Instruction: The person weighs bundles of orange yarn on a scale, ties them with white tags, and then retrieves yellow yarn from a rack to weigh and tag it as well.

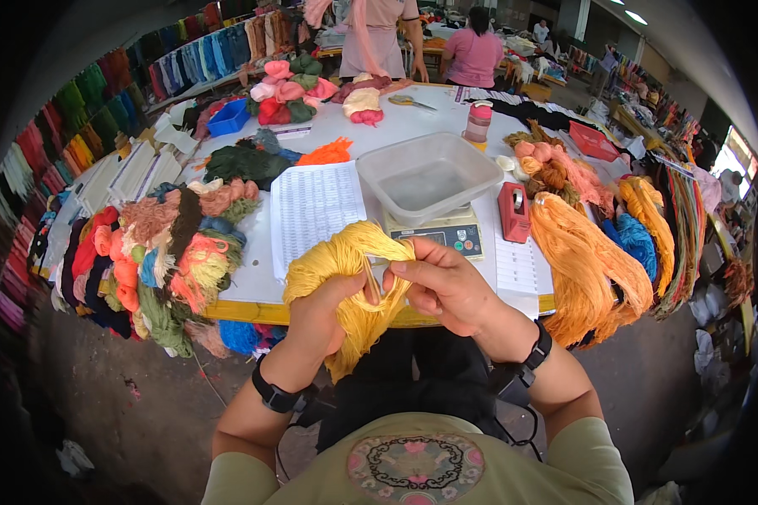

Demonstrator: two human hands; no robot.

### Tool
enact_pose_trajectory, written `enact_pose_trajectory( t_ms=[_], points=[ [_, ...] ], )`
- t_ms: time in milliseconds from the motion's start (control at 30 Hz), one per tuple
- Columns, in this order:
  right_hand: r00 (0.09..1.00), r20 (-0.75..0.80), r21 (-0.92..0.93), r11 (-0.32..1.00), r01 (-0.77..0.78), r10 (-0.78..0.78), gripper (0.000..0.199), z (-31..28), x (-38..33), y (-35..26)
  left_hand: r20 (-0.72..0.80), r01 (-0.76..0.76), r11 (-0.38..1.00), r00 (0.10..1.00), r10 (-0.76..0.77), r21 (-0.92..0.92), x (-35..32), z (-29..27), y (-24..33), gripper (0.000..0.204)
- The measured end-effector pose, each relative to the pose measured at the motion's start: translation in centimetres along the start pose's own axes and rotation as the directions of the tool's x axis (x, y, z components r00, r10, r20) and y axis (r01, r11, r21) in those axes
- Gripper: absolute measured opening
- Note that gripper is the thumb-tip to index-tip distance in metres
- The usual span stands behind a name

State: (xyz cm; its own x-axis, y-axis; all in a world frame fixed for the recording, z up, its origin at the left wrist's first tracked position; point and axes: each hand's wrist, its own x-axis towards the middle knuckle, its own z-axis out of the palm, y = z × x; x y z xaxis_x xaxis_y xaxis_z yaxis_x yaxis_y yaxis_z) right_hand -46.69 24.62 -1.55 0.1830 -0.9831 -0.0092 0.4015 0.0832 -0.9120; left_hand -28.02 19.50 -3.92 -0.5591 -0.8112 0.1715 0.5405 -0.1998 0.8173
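Note:
A yellow skein of yarn (pixel 341 265) is held up between my two hands at the table's front edge, its lower end hanging past the edge. My left hand (pixel 324 311) is wrapped round the skein's left side, the thumb lying on the strands. With thumb and fingers, my right hand (pixel 446 282) pinches the skein's upper right part, so a loop opens between the hands. Just beyond, a clear plastic tub (pixel 429 175) rests on a weighing scale (pixel 455 238). A printed sheet (pixel 316 210) lies left of the scale.
Orange skeins (pixel 577 261) hang over the front edge at right, beside a red tape dispenser (pixel 514 212). Mixed yarn (pixel 173 261) is piled at left. A blue tray (pixel 228 118), scissors (pixel 413 103) and a red tray (pixel 593 141) lie farther back. Another person (pixel 377 42) stands across the table.

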Motion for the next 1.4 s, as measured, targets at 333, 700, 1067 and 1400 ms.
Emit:
enact_pose_trajectory(
  t_ms=[333, 700, 1067, 1400],
  points=[
    [0.998, 0.060, 0.149, 0.989, 0.001, -0.010, 0.012, -3.0, -1.5, -3.2, 0.211, 0.100, 0.991, 0.971, -0.116, 0.087, 0.1, -3.0, 2.0, 0.024],
    [0.812, -0.567, -0.411, 0.808, -0.423, 0.136, 0.023, -14.2, -18.2, -4.1, -0.176, -0.075, 0.845, 0.984, -0.022, -0.529, -5.3, -18.5, 16.7, 0.025],
    [0.253, -0.965, -0.091, 0.822, -0.562, 0.066, 0.022, -29.1, -35.1, 0.6, -0.602, -0.293, 0.933, 0.791, 0.113, -0.209, -12.6, -44.9, 23.6, 0.024],
    [0.155, -0.815, -0.127, -0.090, -0.988, -0.558, 0.017, -40.4, -51.0, 1.3, -0.025, 0.444, -0.797, 0.879, 0.477, 0.409, -19.1, -52.4, 25.1, 0.044]
  ],
)
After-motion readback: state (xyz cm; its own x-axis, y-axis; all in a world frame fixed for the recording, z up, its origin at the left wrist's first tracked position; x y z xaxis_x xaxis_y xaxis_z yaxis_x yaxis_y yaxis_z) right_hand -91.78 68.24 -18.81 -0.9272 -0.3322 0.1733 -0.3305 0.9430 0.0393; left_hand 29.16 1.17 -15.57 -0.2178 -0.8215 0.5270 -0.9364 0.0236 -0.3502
